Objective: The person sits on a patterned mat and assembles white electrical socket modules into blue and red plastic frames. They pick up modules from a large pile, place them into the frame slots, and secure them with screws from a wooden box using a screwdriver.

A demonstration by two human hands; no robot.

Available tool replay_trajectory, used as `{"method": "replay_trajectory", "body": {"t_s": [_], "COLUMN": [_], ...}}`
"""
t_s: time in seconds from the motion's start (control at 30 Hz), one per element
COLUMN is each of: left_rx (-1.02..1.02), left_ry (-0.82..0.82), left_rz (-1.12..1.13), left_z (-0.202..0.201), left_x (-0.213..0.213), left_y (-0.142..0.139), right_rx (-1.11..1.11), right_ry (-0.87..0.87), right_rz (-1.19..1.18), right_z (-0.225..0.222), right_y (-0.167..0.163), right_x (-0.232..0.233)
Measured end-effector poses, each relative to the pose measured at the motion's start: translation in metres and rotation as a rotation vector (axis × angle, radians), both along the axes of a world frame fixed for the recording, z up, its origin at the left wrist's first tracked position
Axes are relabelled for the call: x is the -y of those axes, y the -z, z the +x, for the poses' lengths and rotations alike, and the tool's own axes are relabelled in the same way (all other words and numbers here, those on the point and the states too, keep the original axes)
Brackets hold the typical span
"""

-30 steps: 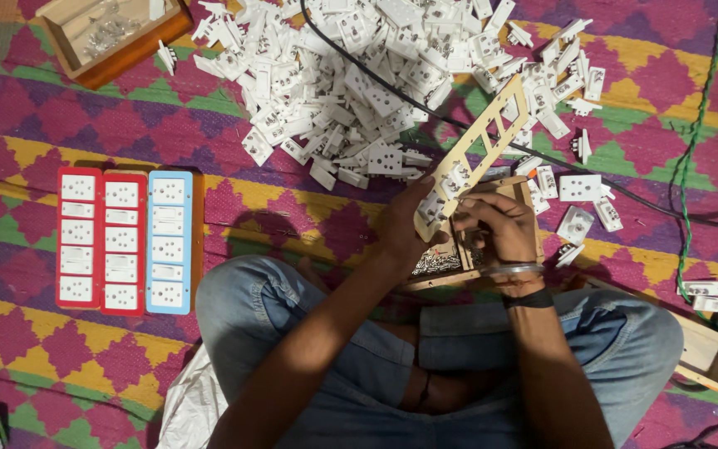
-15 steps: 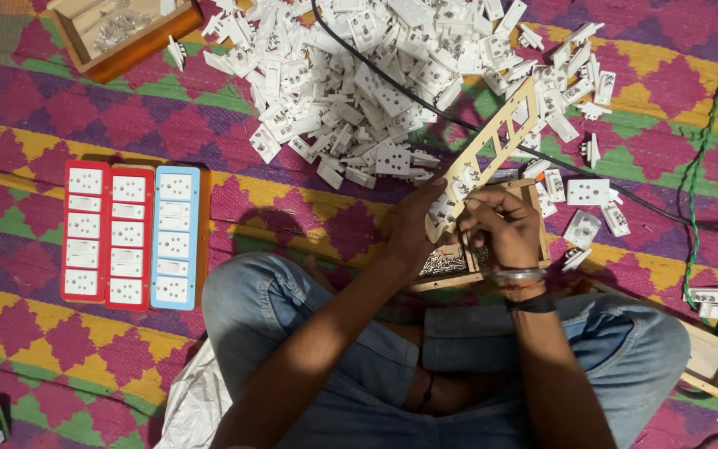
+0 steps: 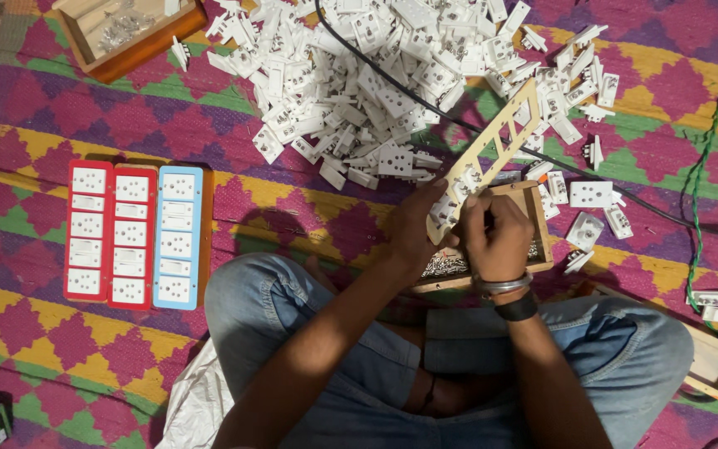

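Note:
I sit cross-legged on a patterned mat. My left hand [image 3: 413, 229] grips the lower end of a long wooden frame with cut-out slots [image 3: 499, 145], which tilts up to the right. My right hand [image 3: 496, 237] is closed at the same lower end, fingers pinched on a small part I cannot make out. White socket pieces sit in the frame's lowest slots. Under both hands lies a small wooden tray of metal screws [image 3: 446, 266].
A big heap of white socket and switch modules [image 3: 376, 75] covers the mat ahead, crossed by a black cable [image 3: 592, 175]. Three finished boards, two red and one blue [image 3: 130, 233], lie at left. Another wooden box [image 3: 126, 33] sits top left; a green cord [image 3: 700, 166] runs at right.
The wooden frame has tilted slightly and both hands have shifted a little at its lower end. The view has drifted slightly.

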State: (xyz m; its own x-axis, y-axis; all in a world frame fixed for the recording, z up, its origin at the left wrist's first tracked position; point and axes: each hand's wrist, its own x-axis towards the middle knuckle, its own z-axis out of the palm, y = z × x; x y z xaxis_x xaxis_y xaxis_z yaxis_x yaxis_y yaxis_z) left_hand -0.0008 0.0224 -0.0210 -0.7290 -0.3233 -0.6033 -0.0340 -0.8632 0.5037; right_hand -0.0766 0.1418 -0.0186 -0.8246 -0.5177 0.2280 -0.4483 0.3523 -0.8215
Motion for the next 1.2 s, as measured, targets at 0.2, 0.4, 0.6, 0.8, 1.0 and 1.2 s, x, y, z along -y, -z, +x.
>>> {"method": "replay_trajectory", "body": {"t_s": [0.2,0.4,0.6,0.8,1.0,1.2], "left_rx": [-0.043,-0.026,-0.142,-0.148,-0.147,-0.130], "left_ry": [-0.054,-0.165,-0.186,-0.166,-0.162,-0.160], "left_rz": [0.143,0.311,0.318,0.340,0.315,0.288], "left_z": [0.001,0.002,0.002,0.001,0.003,0.001], "left_x": [0.003,0.015,0.018,0.017,0.017,0.018], "left_y": [0.010,0.015,0.019,0.023,0.022,0.017], "right_rx": [0.511,0.379,0.357,0.809,0.998,1.054], "right_ry": [0.067,-0.088,-0.111,-0.122,-0.110,-0.029], "right_rz": [-0.330,-0.355,-0.367,-0.731,-0.788,-0.728], "right_z": [-0.003,0.016,0.021,0.024,0.023,0.018], "right_y": [0.026,0.025,0.016,0.010,0.002,0.001], "right_x": [-0.004,-0.001,-0.001,0.004,0.002,-0.004]}}
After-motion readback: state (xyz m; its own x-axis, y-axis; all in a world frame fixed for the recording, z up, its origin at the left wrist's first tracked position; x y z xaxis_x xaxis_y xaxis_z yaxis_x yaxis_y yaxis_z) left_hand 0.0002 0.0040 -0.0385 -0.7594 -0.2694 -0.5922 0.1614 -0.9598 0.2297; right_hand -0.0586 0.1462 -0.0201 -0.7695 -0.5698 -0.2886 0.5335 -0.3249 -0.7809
